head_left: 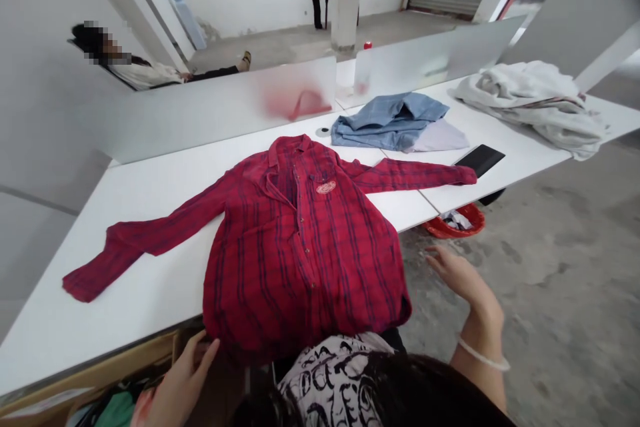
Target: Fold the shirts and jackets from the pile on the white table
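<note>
1. The white table (150, 187) stretched from the near left corner to the far right, with frosted dividers (210, 107) standing along its far edge.
2. The red plaid shirt (300, 240) lay face up at the table's middle. Its sleeves were spread to both sides, its collar pointed toward the far edge, and its hem hung over the near edge.
3. A pale cloth heap (535, 103) sat at the far right end.
4. A blue garment (390, 120) lay crumpled by the far edge.
5. A black tablet (480, 159) rested at the near edge, just beside one cuff.
6. A red basket (457, 220) stood on the floor below that edge.
7. The right hand (460, 273) hung beyond the near edge with its fingers loosely spread, touching nothing.
8. The left hand (187, 373) touched the hanging hem's left corner. I could not tell whether it gripped the cloth.
</note>
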Motion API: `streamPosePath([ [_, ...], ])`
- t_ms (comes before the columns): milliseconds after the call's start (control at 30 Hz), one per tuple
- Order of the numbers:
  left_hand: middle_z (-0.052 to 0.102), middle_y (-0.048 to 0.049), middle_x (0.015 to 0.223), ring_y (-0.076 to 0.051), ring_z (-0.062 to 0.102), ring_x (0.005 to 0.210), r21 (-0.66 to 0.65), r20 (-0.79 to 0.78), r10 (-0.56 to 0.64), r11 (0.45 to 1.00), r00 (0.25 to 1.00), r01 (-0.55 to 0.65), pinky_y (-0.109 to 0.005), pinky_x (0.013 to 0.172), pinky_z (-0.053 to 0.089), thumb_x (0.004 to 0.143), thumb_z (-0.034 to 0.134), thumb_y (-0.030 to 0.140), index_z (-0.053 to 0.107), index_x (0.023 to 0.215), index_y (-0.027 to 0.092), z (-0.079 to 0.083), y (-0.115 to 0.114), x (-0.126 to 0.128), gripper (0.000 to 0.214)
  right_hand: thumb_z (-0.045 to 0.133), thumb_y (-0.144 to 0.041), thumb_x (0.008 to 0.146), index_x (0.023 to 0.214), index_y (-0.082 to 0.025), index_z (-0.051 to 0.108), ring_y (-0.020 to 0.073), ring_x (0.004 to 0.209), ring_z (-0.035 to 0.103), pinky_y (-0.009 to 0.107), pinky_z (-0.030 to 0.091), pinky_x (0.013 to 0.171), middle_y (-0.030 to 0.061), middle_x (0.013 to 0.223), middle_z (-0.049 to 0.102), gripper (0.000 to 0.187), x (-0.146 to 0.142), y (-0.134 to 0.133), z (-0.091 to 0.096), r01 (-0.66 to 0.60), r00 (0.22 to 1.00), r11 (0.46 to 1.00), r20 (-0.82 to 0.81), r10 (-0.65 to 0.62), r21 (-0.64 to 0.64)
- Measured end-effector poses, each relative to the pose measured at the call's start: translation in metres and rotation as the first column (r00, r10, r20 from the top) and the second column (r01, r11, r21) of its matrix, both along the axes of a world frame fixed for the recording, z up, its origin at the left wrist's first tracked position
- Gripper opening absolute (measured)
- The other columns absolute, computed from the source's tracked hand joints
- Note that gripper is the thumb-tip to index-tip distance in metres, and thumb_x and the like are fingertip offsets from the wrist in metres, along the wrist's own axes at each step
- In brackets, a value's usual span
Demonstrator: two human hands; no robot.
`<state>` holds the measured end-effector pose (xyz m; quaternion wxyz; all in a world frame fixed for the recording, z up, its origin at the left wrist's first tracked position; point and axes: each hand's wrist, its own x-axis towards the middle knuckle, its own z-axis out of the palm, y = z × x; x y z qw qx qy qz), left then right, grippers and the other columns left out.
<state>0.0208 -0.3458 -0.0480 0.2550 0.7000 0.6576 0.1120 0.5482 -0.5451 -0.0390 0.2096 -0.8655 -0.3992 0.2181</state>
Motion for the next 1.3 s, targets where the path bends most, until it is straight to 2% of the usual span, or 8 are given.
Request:
streamPosePath([
  [167, 0.066, -0.0115, 0.109, -0.026, 0.061, 0.103, 0.339, -0.049, -0.217, 0.915, 0.975, 0.22, -0.043, 0.095, 0.046, 0.083, 0.037, 0.052, 0.058, 0.106, 0.018, 0.021, 0.054, 0.075, 0.046, 0.039, -0.035, 0.094, 0.114, -0.018, 0.059, 0.0247, 0.102, 0.061, 0.041, 0.045, 0.093, 0.0122, 0.11, 0.065, 0.033, -0.031, 0.105, 0.01, -0.43, 0.878, 0.891, 0.296, 0.375, 0.146],
  [267, 0.062, -0.016, 0.118, -0.026, 0.055, 0.114, 0.465, -0.146, -0.381, 0.788, 0.913, 0.403, -0.043, 0.102, 0.04, 0.089, 0.03, 0.048, 0.058, 0.113, 0.011, 0.026, 0.11, 0.129, 0.052, 0.038, -0.04, 0.095, 0.12, -0.017, 0.059, 0.0309, 0.127, 0.042, 0.055, 0.025, 0.108, 0.0143, 0.132, 0.052, 0.039, -0.06, 0.186, 0.017, -0.529, 0.757, 0.834, 0.532, 0.38, 0.156],
  [367, 0.049, -0.0191, 0.136, -0.029, 0.042, 0.129, 0.526, -0.285, -0.348, 0.722, 0.893, 0.449, -0.048, 0.109, 0.029, 0.091, 0.028, 0.043, 0.049, 0.129, 0.006, 0.019, 0.16, 0.167, 0.057, 0.037, -0.05, 0.094, 0.139, -0.02, 0.043, 0.0352, 0.139, 0.02, 0.061, 0.013, 0.109, 0.0143, 0.149, 0.031, 0.055, -0.075, 0.254, 0.012, -0.589, 0.681, 0.797, 0.614, 0.399, 0.135],
  [500, 0.032, -0.0157, 0.149, -0.032, 0.023, 0.139, 0.492, -0.44, -0.316, 0.698, 0.841, 0.52, -0.052, 0.112, 0.018, 0.089, 0.034, 0.047, 0.035, 0.142, 0.008, -0.001, 0.199, 0.186, 0.065, 0.031, -0.058, 0.092, 0.147, -0.022, 0.028, 0.0382, 0.14, 0.015, 0.063, 0.013, 0.107, 0.0141, 0.152, 0.023, 0.065, -0.079, 0.311, -0.007, -0.625, 0.653, 0.78, 0.57, 0.499, 0.033],
  [700, 0.028, -0.0127, 0.151, -0.035, 0.019, 0.14, 0.354, -0.509, -0.316, 0.771, 0.8, 0.53, -0.054, 0.112, 0.017, 0.088, 0.034, 0.054, 0.034, 0.143, 0.01, -0.022, 0.23, 0.181, 0.071, 0.028, -0.062, 0.091, 0.145, -0.024, 0.034, 0.0389, 0.139, 0.016, 0.065, 0.013, 0.106, 0.0121, 0.151, 0.028, 0.066, -0.084, 0.364, -0.024, -0.669, 0.619, 0.743, 0.568, 0.542, 0.02],
  [1000, 0.025, -0.0135, 0.152, -0.035, 0.019, 0.14, 0.31, -0.442, -0.195, 0.883, 0.875, 0.353, -0.056, 0.111, 0.016, 0.087, 0.034, 0.055, 0.033, 0.144, 0.011, -0.012, 0.302, 0.18, 0.072, 0.029, -0.062, 0.091, 0.145, -0.024, 0.032, 0.0371, 0.14, 0.015, 0.063, 0.01, 0.107, 0.0103, 0.151, 0.028, 0.066, -0.082, 0.445, -0.021, -0.667, 0.651, 0.745, 0.507, 0.564, 0.027],
  [1167, 0.027, -0.0151, 0.151, -0.035, 0.019, 0.14, 0.331, -0.422, -0.217, 0.867, 0.88, 0.372, -0.057, 0.11, 0.018, 0.087, 0.033, 0.053, 0.033, 0.143, 0.011, -0.011, 0.309, 0.177, 0.07, 0.033, -0.055, 0.093, 0.142, -0.022, 0.038, 0.032, 0.139, 0.02, 0.057, 0.011, 0.11, 0.0087, 0.149, 0.034, 0.059, -0.09, 0.446, -0.008, -0.643, 0.719, 0.756, 0.438, 0.539, 0.125],
  [1300, 0.028, -0.0163, 0.15, -0.034, 0.021, 0.139, 0.327, -0.435, -0.265, 0.844, 0.861, 0.425, -0.055, 0.11, 0.02, 0.087, 0.034, 0.047, 0.034, 0.142, 0.009, -0.01, 0.296, 0.162, 0.067, 0.031, -0.035, 0.098, 0.134, -0.024, 0.048, 0.0121, 0.125, 0.044, 0.026, 0.028, 0.107, 0.0006, 0.137, 0.051, 0.041, -0.061, 0.409, 0.017, -0.537, 0.813, 0.815, 0.39, 0.432, 0.217],
])
